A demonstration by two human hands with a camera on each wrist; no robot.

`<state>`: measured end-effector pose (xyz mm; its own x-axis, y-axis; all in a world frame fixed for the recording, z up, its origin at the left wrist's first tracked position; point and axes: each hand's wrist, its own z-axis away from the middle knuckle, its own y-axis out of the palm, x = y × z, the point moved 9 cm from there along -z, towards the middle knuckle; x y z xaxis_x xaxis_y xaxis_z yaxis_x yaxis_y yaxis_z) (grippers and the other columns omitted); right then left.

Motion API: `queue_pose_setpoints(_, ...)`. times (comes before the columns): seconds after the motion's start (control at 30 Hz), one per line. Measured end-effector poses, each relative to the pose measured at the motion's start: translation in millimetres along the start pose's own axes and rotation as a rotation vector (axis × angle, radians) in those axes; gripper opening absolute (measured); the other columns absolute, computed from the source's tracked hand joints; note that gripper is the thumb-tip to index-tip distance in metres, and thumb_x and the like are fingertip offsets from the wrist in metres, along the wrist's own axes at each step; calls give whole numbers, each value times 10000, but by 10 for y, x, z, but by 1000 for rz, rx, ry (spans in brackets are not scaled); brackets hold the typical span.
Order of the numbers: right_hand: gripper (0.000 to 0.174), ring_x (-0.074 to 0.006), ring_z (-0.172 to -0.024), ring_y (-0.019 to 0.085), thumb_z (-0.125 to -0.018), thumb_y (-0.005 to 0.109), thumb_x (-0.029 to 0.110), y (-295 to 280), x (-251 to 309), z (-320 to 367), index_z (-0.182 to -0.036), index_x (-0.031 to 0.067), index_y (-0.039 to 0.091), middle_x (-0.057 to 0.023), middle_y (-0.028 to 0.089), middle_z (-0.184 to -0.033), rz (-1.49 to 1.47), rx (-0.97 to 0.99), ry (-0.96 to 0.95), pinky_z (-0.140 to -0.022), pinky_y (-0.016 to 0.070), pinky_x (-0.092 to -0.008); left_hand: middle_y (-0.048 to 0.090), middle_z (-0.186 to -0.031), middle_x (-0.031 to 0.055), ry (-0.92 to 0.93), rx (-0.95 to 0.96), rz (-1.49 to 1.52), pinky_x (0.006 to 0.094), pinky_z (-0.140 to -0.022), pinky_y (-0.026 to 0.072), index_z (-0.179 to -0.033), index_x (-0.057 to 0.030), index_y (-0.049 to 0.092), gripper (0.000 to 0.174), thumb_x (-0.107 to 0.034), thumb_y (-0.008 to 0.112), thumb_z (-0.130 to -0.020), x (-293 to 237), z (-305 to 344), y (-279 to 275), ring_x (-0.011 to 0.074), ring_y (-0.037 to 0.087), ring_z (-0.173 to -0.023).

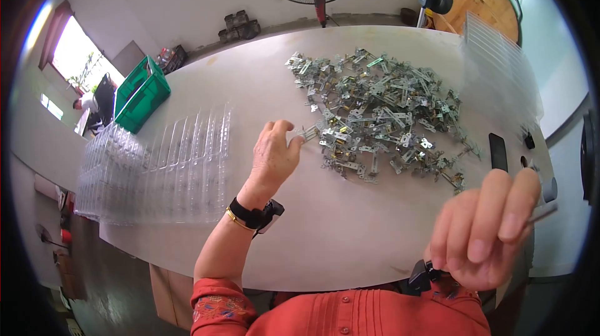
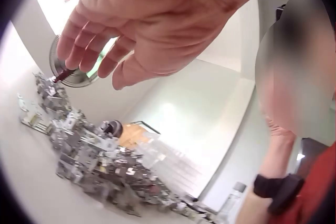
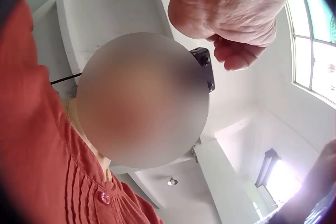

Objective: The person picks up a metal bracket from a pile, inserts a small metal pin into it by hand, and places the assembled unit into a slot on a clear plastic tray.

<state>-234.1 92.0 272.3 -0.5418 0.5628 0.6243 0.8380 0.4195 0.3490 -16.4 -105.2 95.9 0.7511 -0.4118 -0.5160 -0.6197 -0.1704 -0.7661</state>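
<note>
Pale table (image 1: 250, 86) is filling most of the head view. Clear trays (image 1: 187, 161) are standing along its left side; more clear plastic (image 1: 500, 74) is lying at the far right. Loose heap of metal fittings (image 1: 387, 111) is spreading between them, pieces pointing every way. Green crate (image 1: 145, 110) is sitting by the table's far left edge.

Right hand (image 1: 484, 230) is showing large, raised near the camera, well apart from the heap. Fingers are curling inward, and a grey strip (image 1: 542, 212) is jutting out past them; seemingly pinched, though the contact is hiding behind the fingers.

Left hand (image 1: 274, 155) is hanging at the heap's left edge, fingers loosely bent, thumb apart from them. Left wrist view is showing nothing between thumb and fingers: a partly open, empty hand.

Phone (image 1: 498, 152) is lying dark-faced right of the heap.

Smallest, one fitting (image 1: 307, 132) is lying at the heap's left fringe, just beside the left thumb tip. Long axis is running from the fingertips towards the heap, slanting slightly away from the person. Left hand is much the nearer. Whether thumb is touching, cannot tell.

Brands, labels, writing: none showing readably.
</note>
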Motion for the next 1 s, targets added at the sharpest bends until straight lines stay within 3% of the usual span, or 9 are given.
queue_pose_setpoints(0.07, 147, -192, -488, 493, -1079, 454, 180, -20, 108, -10, -987, 67, 430, -81, 524, -803, 14, -12, -21, -445, 512, -344, 627, -1078, 201, -74, 5, -80, 443, -908, 491, -1121, 11, 619, 339, -196, 702, -865, 151, -25, 96, 368, 618, -1023)
queue_pose_setpoints(0.2, 154, -204, -497, 486, -1079, 437, 159, -34, 236, -7, -966, 56, 426, -94, 526, -806, 5, -18, -123, -435, 507, -343, 631, -1123, 193, -165, 136, -112, 419, -915, 497, -1173, 24, 608, 417, -224, 715, -857, 323, -72, 337, 325, 630, -1047)
queue_pose_setpoints(0.4, 114, -208, -495, 492, -1057, 479, 110, -63, 190, -5, -971, 53, 430, -100, 539, -804, -33, -24, -100, -436, 511, -340, 629, -1095, 180, -142, 145, -142, 419, -888, 500, -1211, 23, 576, 455, -165, 723, -824, 430, -82, 471, 306, 631, -990)
queue_pose_setpoints(0.6, 96, -208, -489, 512, -1039, 518, 87, -60, 138, -12, -986, 55, 446, -95, 554, -792, -17, -37, -72, -428, 509, -344, 651, -967, 148, -147, 124, -22, 395, -815, 520, -1150, 29, 600, 373, -108, 704, -820, 517, -110, 482, 280, 632, -874)
queue_pose_setpoints(0.7, 99, -204, -483, 519, -1043, 527, 113, -59, 84, -12, -989, 72, 455, -82, 558, -786, 15, -38, -17, -427, 509, -342, 660, -901, 132, -144, 51, 43, 373, -750, 536, -1134, 36, 607, 358, -113, 707, -825, 484, -131, 411, 226, 643, -788)
queue_pose_setpoints(0.8, 102, -200, -485, 528, -1046, 531, 135, -65, 50, -22, -993, 87, 459, -72, 559, -788, 34, -53, -1, -428, 510, -338, 664, -877, 123, -252, 57, 169, 327, -677, 561, -1079, 51, 606, 299, -135, 702, -866, 484, -123, 317, 173, 665, -742)
queue_pose_setpoints(0.87, 107, -195, -484, 527, -1049, 529, 146, -62, 33, -33, -993, 89, 458, -71, 559, -788, 50, -29, 23, -426, 511, -336, 660, -860, 109, -431, 113, 477, 297, -651, 595, -1014, 55, 596, 247, -161, 679, -927, 534, -71, 352, 156, 688, -730)
queue_pose_setpoints(1.0, 107, -194, -485, 527, -1050, 527, 149, -60, 11, -45, -998, 91, 454, -71, 559, -793, 44, -14, 35, -425, 514, -338, 650, -861, 104, -474, 132, 674, 308, -664, 626, -976, 41, 581, 230, -179, 650, -974, 561, 1, 318, 176, 704, -750)
